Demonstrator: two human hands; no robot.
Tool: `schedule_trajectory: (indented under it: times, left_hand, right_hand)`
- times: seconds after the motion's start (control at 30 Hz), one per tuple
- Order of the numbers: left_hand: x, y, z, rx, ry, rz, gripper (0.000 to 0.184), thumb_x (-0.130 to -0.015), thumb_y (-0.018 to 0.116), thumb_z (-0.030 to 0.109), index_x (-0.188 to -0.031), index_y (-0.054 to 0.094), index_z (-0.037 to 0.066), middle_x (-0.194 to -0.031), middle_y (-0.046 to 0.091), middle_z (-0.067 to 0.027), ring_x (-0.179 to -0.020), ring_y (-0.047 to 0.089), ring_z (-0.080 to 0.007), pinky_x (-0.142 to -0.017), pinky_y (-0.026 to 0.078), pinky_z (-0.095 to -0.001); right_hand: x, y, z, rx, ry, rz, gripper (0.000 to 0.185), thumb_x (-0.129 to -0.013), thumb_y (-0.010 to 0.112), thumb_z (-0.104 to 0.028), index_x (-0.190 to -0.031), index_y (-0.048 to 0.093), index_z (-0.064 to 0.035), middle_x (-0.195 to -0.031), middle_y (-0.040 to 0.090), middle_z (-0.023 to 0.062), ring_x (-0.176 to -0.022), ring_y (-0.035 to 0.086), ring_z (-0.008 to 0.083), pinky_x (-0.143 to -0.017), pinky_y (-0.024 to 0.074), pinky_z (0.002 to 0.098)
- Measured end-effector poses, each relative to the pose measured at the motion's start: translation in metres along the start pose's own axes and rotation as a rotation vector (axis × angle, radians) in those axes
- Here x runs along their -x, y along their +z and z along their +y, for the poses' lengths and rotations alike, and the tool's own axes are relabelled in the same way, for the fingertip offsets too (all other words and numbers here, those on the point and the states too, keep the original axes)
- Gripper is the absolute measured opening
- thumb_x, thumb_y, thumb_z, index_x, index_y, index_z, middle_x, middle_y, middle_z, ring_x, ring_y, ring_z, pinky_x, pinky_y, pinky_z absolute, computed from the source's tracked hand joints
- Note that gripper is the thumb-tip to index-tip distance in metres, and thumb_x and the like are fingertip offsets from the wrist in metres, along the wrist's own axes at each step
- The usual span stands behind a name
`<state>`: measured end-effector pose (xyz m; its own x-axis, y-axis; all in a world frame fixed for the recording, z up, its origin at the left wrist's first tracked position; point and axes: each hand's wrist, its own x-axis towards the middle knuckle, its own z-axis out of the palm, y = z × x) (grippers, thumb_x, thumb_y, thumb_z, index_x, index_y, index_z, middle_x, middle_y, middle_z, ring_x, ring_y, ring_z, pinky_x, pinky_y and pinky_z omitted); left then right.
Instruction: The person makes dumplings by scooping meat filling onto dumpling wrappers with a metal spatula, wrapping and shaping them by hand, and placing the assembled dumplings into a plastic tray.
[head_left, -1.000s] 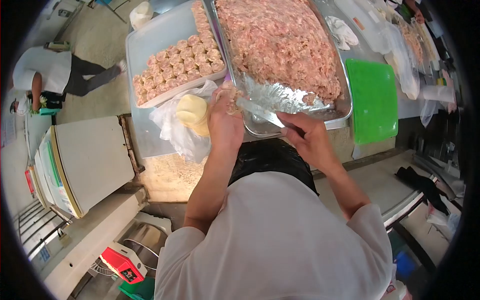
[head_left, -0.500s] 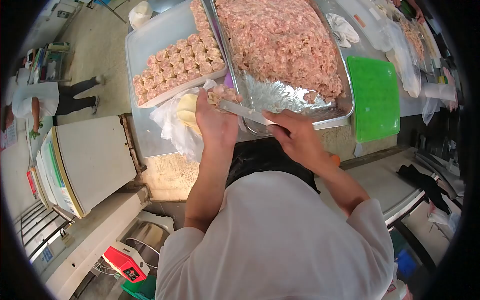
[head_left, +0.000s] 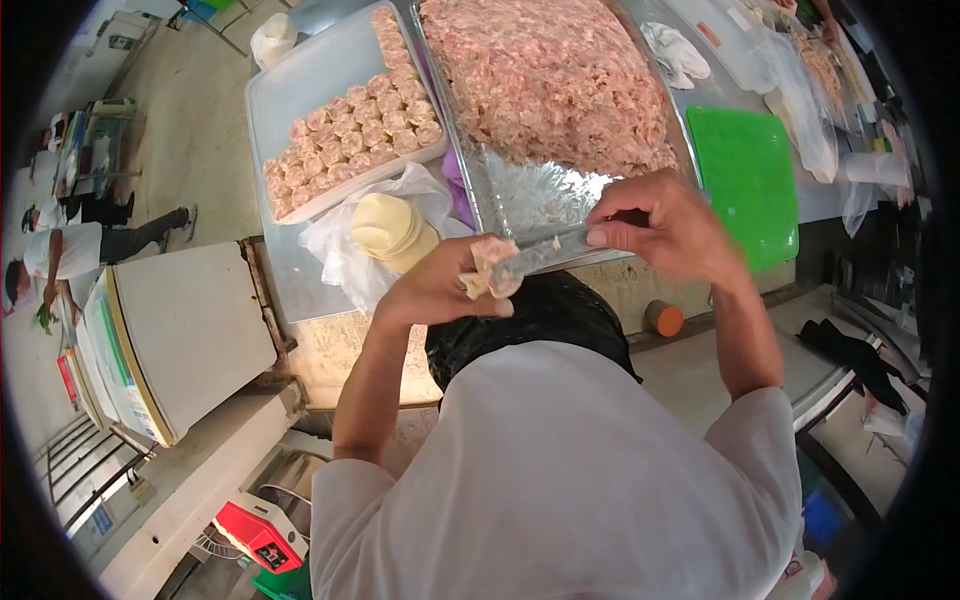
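My left hand cups a dumpling, a pale yellow wrapper with pink minced meat in it. My right hand grips a flat metal spatula by its end, and the far end of the blade touches the meat in the wrapper. Just behind my left hand, a stack of round yellow wrappers lies on a white plastic bag. Beyond my hands is a deep metal tray heaped with minced meat; its near end shows bare shiny metal.
Left of the meat, rows of filled open-topped dumplings stand in a translucent tray. A green lid and a white cloth lie at the right. A person bends over at the far left.
Both hands have come nearer my body and to the right, with the dumpling and spatula. The wrapper stack is more exposed now. The person at the left has bent forward.
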<state>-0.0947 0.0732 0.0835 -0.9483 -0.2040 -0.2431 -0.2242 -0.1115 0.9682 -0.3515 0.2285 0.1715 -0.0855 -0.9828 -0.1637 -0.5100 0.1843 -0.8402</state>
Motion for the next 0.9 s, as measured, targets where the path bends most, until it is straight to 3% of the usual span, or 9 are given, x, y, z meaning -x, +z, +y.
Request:
schedule_trajectory:
  times: [0.07,0.1,0.33,0.43,0.53,0.63,0.73,0.83,0.9]
  left_hand:
    - [-0.005,0.003,0.015,-0.151,0.036,-0.139,0.053,-0.069,0.095,0.020,-0.110,0.064,0.004,-0.091,0.066,-0.0036,-0.084,0.060,-0.0115,-0.075,0.048,-0.0296]
    - [-0.007,0.008,0.021,-0.112,0.039,-0.119,0.054,-0.069,0.095,0.023,-0.107,0.062,0.003,-0.087,0.063,-0.0026,-0.080,0.054,-0.0104,-0.072,0.046,-0.0299]
    - [-0.012,0.021,0.002,-0.287,0.093,0.132,0.043,-0.070,0.094,0.021,-0.097,0.068,0.000,-0.085,0.068,-0.0039,-0.080,0.061,-0.0122,-0.073,0.048,-0.0291]
    - [-0.017,0.014,0.003,-0.266,0.031,0.141,0.040,-0.071,0.093,0.022,-0.093,0.069,-0.002,-0.084,0.069,-0.0055,-0.081,0.063,-0.0134,-0.075,0.050,-0.0302]
    - [-0.018,0.018,0.010,-0.229,0.077,0.169,0.039,-0.072,0.091,0.022,-0.092,0.069,-0.002,-0.081,0.069,-0.0067,-0.080,0.063,-0.0141,-0.075,0.050,-0.0303]
    - [-0.024,0.016,0.012,-0.295,0.168,0.200,0.036,-0.073,0.090,0.021,-0.090,0.069,-0.003,-0.078,0.069,-0.0076,-0.076,0.063,-0.0147,-0.073,0.050,-0.0299]
    - [-0.027,0.014,0.010,-0.348,0.119,0.205,0.031,-0.072,0.088,0.017,-0.087,0.069,-0.002,-0.077,0.068,-0.0083,-0.071,0.063,-0.0155,-0.070,0.050,-0.0298]
    - [-0.031,0.018,0.016,-0.380,0.139,0.213,0.027,-0.070,0.087,0.014,-0.084,0.069,-0.002,-0.075,0.068,-0.0085,-0.069,0.063,-0.0158,-0.069,0.050,-0.0301]
    - [-0.034,0.019,0.026,-0.402,0.186,0.206,0.024,-0.069,0.086,0.011,-0.082,0.070,-0.001,-0.073,0.068,-0.0083,-0.067,0.063,-0.0159,-0.069,0.050,-0.0307]
  right_hand:
    - [-0.004,-0.007,-0.003,0.065,-0.004,-0.085,0.017,-0.087,0.077,-0.017,-0.089,0.072,-0.0012,-0.072,0.065,0.0132,-0.066,0.061,0.0244,-0.064,0.0471,0.0376]
    - [-0.006,-0.008,-0.004,0.064,0.009,-0.098,0.018,-0.087,0.077,-0.019,-0.088,0.072,-0.0014,-0.072,0.065,0.0136,-0.066,0.061,0.0253,-0.064,0.0469,0.0382]
    - [-0.006,0.008,0.016,0.053,0.115,-0.122,0.021,-0.088,0.076,-0.019,-0.086,0.070,0.0007,-0.069,0.063,0.0139,-0.064,0.058,0.0238,-0.062,0.0453,0.0380]
    - [0.004,-0.010,0.004,0.083,0.278,-0.033,0.017,-0.089,0.076,-0.012,-0.086,0.070,0.0029,-0.066,0.058,0.0066,-0.064,0.050,0.0126,-0.061,0.0412,0.0316]
    - [0.006,0.004,0.007,-0.061,0.144,-0.009,0.021,-0.090,0.074,-0.017,-0.085,0.071,0.0027,-0.064,0.058,0.0130,-0.060,0.052,0.0180,-0.060,0.0427,0.0357]
    - [0.008,0.018,0.020,-0.105,0.202,-0.047,0.015,-0.091,0.074,-0.011,-0.087,0.072,0.0029,-0.065,0.058,0.0061,-0.062,0.048,0.0112,-0.059,0.0395,0.0322]
    - [0.017,-0.002,0.018,-0.002,0.214,0.001,0.021,-0.092,0.072,-0.016,-0.085,0.070,0.0040,-0.064,0.058,0.0123,-0.060,0.050,0.0170,-0.060,0.0422,0.0349]
    - [0.017,-0.001,0.005,-0.127,0.203,0.033,0.017,-0.094,0.072,-0.013,-0.089,0.072,0.0035,-0.064,0.057,0.0046,-0.063,0.046,0.0087,-0.058,0.0384,0.0318]
    - [0.011,0.014,0.014,-0.166,0.176,0.007,0.019,-0.095,0.072,-0.013,-0.088,0.071,0.0044,-0.065,0.057,0.0041,-0.063,0.046,0.0090,-0.058,0.0387,0.0319]
